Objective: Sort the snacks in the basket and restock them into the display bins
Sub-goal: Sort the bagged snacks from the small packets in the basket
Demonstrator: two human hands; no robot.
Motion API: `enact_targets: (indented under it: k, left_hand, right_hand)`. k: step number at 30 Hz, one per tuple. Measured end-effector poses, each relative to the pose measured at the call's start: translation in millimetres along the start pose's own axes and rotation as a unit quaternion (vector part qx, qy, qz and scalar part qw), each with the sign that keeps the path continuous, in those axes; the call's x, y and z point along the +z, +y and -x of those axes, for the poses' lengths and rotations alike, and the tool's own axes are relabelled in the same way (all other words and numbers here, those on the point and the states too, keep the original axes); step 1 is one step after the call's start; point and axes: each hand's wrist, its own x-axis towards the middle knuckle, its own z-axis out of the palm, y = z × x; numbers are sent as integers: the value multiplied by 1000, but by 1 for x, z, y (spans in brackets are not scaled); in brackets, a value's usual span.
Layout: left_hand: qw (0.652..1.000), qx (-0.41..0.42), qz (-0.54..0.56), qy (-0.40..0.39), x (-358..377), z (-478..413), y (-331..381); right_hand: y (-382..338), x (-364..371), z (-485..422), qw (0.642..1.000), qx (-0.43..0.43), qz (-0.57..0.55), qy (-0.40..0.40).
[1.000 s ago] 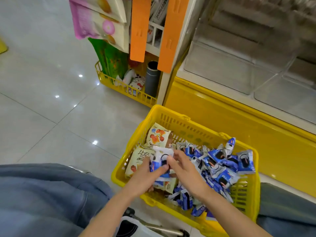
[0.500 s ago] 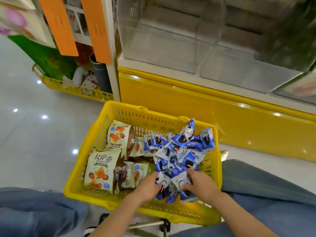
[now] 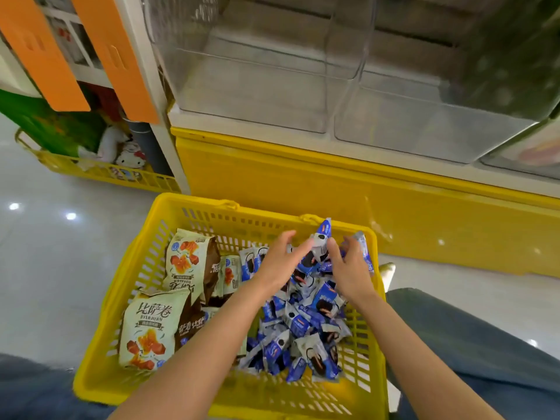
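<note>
A yellow basket (image 3: 212,204) stands on the floor between my knees. Cream-and-brown snack bags (image 3: 151,328) lie in its left half, and a heap of small blue-and-white snack packets (image 3: 303,328) fills the right half. Both hands are over the far end of that heap. My left hand (image 3: 278,262) cups blue packets under its palm, its thumb against an upright packet (image 3: 322,237). My right hand (image 3: 348,268) curls its fingers round packets by the basket's far right corner. Clear display bins (image 3: 257,95) sit above, beyond the basket.
A yellow cabinet front (image 3: 303,183) runs under the bins, close behind the basket. To the left, orange panels (image 3: 115,56) hang on a white rack, with a second yellow basket (image 3: 100,174) of toys on the floor. My denim-clad legs flank the basket.
Both hands have moved from the near side of the blue heap to its far side, up by the upright packet. The camera has tilted so the bins fill more of the view.
</note>
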Motion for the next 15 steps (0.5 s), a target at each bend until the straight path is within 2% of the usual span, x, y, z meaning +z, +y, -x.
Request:
enact_targets:
  k: [4,7,8,10,11,13,15]
  left_hand:
    - [999,-21,10,-44,14,-27,16]
    - [997,10,-75,22,16,-36,16]
    - [994,19,-95,49,13,-36,13]
    - [994,27,-78,69,3,-32,7]
    - [996,29,-56,67,-5,-27,4]
    - [998,26,-7,54,-19,-15,-3]
    - [999,9,18,48,-33,-1,-13]
  right_hand:
    - [-5,7,-17,998,2,-40,-47]
    - [-2,10,-20,987,48,-117,-99]
    - [0,10,-20,991,37,-91,-90]
    - [10,5,-20,998,-34,52,-32]
    - [15,2,-21,988,-79,134,-15]
    - [23,-2,-24,960,-136,243,-36]
    - [26,0,-28,956,-120,253,-85]
